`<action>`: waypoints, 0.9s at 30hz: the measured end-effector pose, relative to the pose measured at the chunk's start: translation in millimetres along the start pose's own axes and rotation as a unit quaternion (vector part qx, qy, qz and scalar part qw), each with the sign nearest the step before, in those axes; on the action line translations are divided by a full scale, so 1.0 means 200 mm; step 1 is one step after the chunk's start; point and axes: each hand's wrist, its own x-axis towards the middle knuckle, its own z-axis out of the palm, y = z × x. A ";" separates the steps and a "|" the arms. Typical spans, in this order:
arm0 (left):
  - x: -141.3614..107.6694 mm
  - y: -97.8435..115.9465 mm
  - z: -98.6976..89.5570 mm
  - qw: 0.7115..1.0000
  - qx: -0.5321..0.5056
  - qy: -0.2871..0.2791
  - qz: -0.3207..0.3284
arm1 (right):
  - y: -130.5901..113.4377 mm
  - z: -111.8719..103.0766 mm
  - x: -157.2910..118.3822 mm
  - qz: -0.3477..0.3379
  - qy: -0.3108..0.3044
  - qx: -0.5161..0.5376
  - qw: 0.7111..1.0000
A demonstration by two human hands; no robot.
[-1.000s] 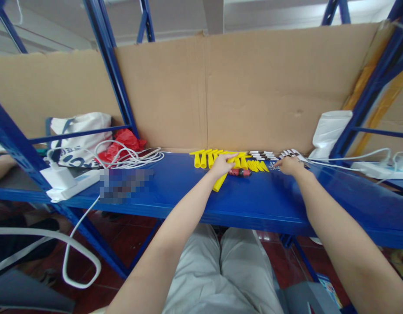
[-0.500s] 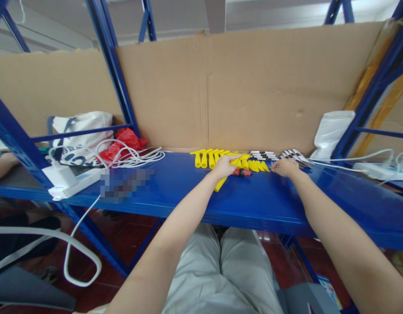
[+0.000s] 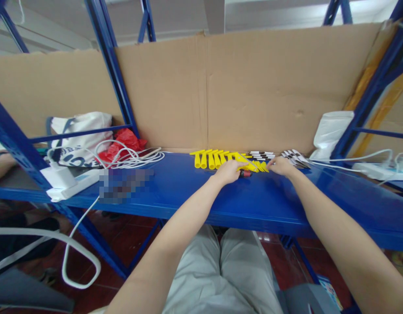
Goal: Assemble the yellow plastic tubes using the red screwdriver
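Observation:
My left hand (image 3: pixel 228 172) is closed around a yellow T-shaped tool (image 3: pixel 248 166). The tool's handle is hidden in the hand, and its head shows by the fingertips. Just right of it, my right hand (image 3: pixel 280 166) has its fingers pinched together beside a row of small flat yellow pieces (image 3: pixel 262 166); what they hold, if anything, is too small to make out. Under the left fingertips lies a red-and-black handle (image 3: pixel 245 173), partly covered. Several more yellow T-shaped tools (image 3: pixel 204 160) lie side by side to the left.
White-and-black strips (image 3: pixel 262 155) and a fanned group of similar strips (image 3: pixel 295 158) lie along the cardboard back wall (image 3: pixel 253 87). A white pouch (image 3: pixel 332 133) leans at right. White cables (image 3: pixel 136 159), a red bag (image 3: pixel 124 141) and a power strip (image 3: pixel 77 184) sit left on the blue shelf (image 3: pixel 181 192).
My left hand has turned, bringing the yellow tool's handle out of view and its head rightward. My right hand has moved left, up to the flat yellow pieces.

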 end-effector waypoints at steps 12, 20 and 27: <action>-0.01 0.00 0.03 0.998 0.053 0.010 0.022 | -0.21 0.01 -0.09 -0.039 -0.013 0.340 0.940; -0.02 0.04 0.01 0.998 0.067 -0.004 -0.001 | -0.27 0.00 -0.13 -0.083 -0.028 0.314 0.945; -0.04 0.06 0.01 0.998 0.060 -0.004 -0.006 | -0.28 0.01 -0.13 -0.097 -0.034 0.289 0.952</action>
